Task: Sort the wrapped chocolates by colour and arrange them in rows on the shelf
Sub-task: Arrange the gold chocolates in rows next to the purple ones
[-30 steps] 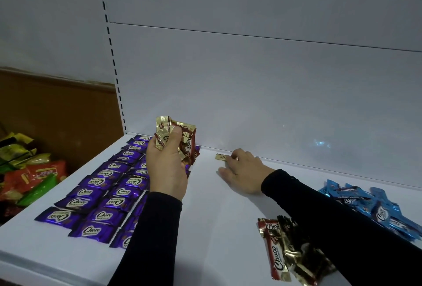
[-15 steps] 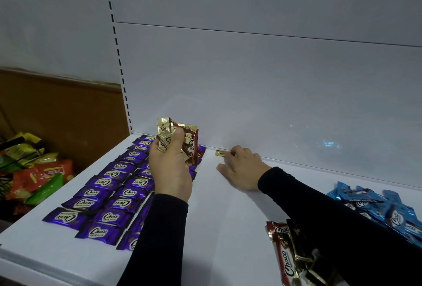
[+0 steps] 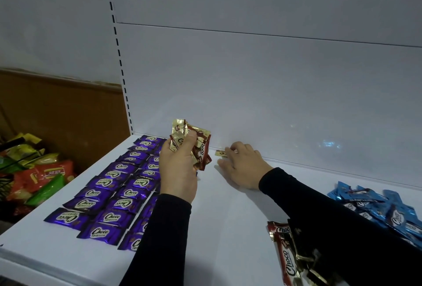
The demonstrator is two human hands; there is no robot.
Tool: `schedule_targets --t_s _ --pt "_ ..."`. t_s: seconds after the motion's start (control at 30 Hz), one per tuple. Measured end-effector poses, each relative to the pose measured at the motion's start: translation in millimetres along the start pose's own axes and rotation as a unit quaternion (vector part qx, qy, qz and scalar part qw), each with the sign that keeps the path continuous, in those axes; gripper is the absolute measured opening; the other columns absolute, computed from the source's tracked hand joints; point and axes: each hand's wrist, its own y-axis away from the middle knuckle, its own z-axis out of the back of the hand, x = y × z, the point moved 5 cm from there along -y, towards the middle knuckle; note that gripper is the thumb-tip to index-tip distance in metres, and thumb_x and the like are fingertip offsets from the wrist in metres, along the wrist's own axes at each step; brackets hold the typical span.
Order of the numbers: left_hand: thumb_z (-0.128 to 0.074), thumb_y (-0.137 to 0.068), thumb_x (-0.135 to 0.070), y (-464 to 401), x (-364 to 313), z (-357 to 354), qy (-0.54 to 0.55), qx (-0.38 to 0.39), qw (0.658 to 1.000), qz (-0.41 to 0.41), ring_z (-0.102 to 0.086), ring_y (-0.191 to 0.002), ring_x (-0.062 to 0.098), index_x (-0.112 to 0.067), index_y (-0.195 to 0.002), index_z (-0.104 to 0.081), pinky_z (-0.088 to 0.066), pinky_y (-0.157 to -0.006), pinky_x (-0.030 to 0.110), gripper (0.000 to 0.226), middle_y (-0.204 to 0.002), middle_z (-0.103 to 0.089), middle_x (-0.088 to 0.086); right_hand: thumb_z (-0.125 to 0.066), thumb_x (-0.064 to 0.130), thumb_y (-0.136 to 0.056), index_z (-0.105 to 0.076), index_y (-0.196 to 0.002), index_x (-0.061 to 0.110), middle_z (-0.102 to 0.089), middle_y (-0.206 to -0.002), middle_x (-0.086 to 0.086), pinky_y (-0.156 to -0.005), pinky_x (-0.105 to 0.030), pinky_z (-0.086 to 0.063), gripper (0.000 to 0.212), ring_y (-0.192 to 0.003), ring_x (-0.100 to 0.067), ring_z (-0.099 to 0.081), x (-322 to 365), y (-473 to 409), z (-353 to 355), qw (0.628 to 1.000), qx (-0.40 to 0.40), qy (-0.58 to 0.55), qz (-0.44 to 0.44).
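Off the shelf's left end a heap of green, orange and yellow snack packets [image 3: 34,171] lay in a wire basket. On the white metal shelf [image 3: 228,228] itself, the purple foil-wrapped chocolates [image 3: 109,194] lay flat in neat rows running from the front edge to the back panel. Just right of them my left hand [image 3: 180,171] was raised above the shelf, back of the hand towards me, fingers and thumb curled round a bunch of gold-and-red foil-wrapped chocolates [image 3: 194,141] that fanned out above my knuckles. I judged these light and slippery, the foil crinkly and easy to let slide, so a pinch on the crimped end of one wrapper seemed the best hold for drawing it from the bunch. My right hand [image 3: 244,166] reached to the back of the shelf, palm down and low, fingers bent, their tips pressing a single gold-wrapped chocolate [image 3: 220,153] flat against the shelf by the back panel; I could not tell whether it was pinched or only pressed. This looked like the start of a gold row. Near the front, under my right sleeve, lay a loose pile of red-and-gold wrapped chocolates [image 3: 287,258], and farther right a jumbled heap of blue foil-wrapped chocolates [image 3: 374,208], still unsorted
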Motion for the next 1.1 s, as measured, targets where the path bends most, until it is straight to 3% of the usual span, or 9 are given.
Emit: schedule_targets --t_s 0.17,0.3,0.47,0.57,0.7,0.73,0.87,0.97,1.1 --pt "-0.066 -0.093 -0.012 4.8 9.0 -13.0 -0.024 0.091 0.995 0.032 -0.069 -0.064 0.017 -0.012 -0.104 -0.069 -0.054 -0.052 0.029 0.011 -0.084 -0.073 0.008 -0.037 0.039 -0.104 -0.064 -0.101 0.012 -0.059 -0.106 -0.010 -0.084 -0.030 -0.040 0.039 -0.108 -0.025 -0.055 -5.3 14.6 30.7 0.972 -0.072 -0.223 -0.027" --pt "-0.065 -0.094 -0.008 13.5 17.2 -21.8 -0.068 0.158 0.984 0.056 -0.070 -0.064 0.016 -0.010 -0.103 -0.070 -0.053 -0.052 0.026 0.011 -0.083 -0.075 0.007 -0.045 0.046 -0.101 -0.072 -0.103 0.015 -0.072 -0.100 -0.002 -0.085 -0.033 -0.055 0.041 -0.084 -0.012 -0.067 -2.5 29.6 42.5 0.837 -0.016 -0.539 -0.095" --pt "-0.065 -0.092 -0.006 16.7 26.8 -25.2 -0.103 0.200 0.972 0.065 -0.070 -0.074 0.021 -0.010 -0.105 -0.073 -0.053 -0.056 0.029 0.016 -0.092 -0.075 0.013 -0.057 0.033 -0.098 -0.071 -0.091 0.009 -0.068 -0.072 0.006 -0.071 -0.022 -0.052 0.029 -0.070 -0.008 -0.062 0.8 45.7 49.0 0.797 0.012 -0.599 -0.074" --pt "-0.067 -0.091 -0.004 16.5 30.4 -24.8 -0.117 0.194 0.972 0.063 -0.070 -0.074 0.022 -0.008 -0.106 -0.072 -0.053 -0.057 0.030 0.017 -0.092 -0.075 0.014 -0.062 0.023 -0.096 -0.073 -0.097 0.001 -0.069 -0.077 -0.003 -0.066 -0.021 -0.052 0.025 -0.066 -0.010 -0.062 -3.4 50.5 47.3 0.790 -0.003 -0.607 -0.084" --pt "-0.068 -0.090 -0.006 13.5 31.6 -20.6 -0.122 0.162 0.978 0.048 -0.067 -0.071 0.023 -0.010 -0.101 -0.072 -0.053 -0.063 0.035 0.012 -0.089 -0.074 0.014 -0.059 0.011 -0.096 -0.070 -0.092 0.000 -0.067 -0.084 -0.016 -0.062 -0.025 -0.057 0.016 -0.067 -0.021 -0.065 -16.9 50.2 49.7 0.710 -0.076 -0.680 -0.167" --pt "-0.068 -0.091 -0.008 11.9 29.8 -18.6 -0.112 0.146 0.982 0.043 -0.067 -0.069 0.022 -0.012 -0.099 -0.073 -0.053 -0.064 0.035 0.010 -0.087 -0.074 0.012 -0.060 0.014 -0.096 -0.070 -0.088 0.001 -0.066 -0.084 -0.018 -0.064 -0.027 -0.058 0.018 -0.068 -0.023 -0.066 -22.5 49.0 51.2 0.723 -0.106 -0.661 -0.171" --pt "-0.070 -0.091 -0.014 1.0 20.3 -4.8 -0.058 0.048 0.997 0.018 -0.070 -0.071 0.019 -0.019 -0.095 -0.073 -0.052 -0.063 0.031 0.008 -0.081 -0.075 0.002 -0.053 0.036 -0.098 -0.063 -0.071 0.005 -0.056 -0.067 -0.012 -0.062 -0.032 -0.040 0.042 -0.061 -0.021 -0.052 -25.0 43.8 52.1 0.969 -0.130 -0.202 -0.059" --pt "-0.071 -0.090 -0.015 -4.6 17.5 1.6 -0.024 0.009 1.000 0.010 -0.073 -0.083 0.025 -0.015 -0.106 -0.072 -0.052 -0.062 0.032 0.016 -0.093 -0.076 0.009 -0.045 0.028 -0.100 -0.065 -0.079 0.011 -0.046 -0.079 -0.003 -0.062 -0.031 -0.030 0.033 -0.072 -0.020 -0.047 -6.7 36.2 29.2 0.997 -0.071 -0.006 0.031" --pt "-0.071 -0.090 -0.016 -4.3 15.3 5.4 -0.015 -0.016 1.000 0.007 -0.070 -0.082 0.026 -0.015 -0.104 -0.070 -0.050 -0.060 0.031 0.014 -0.094 -0.074 0.010 -0.044 0.032 -0.098 -0.065 -0.080 0.016 -0.046 -0.086 0.002 -0.070 -0.032 -0.042 0.032 -0.084 -0.020 -0.053 1.1 28.7 9.7 0.999 -0.010 -0.019 0.039"
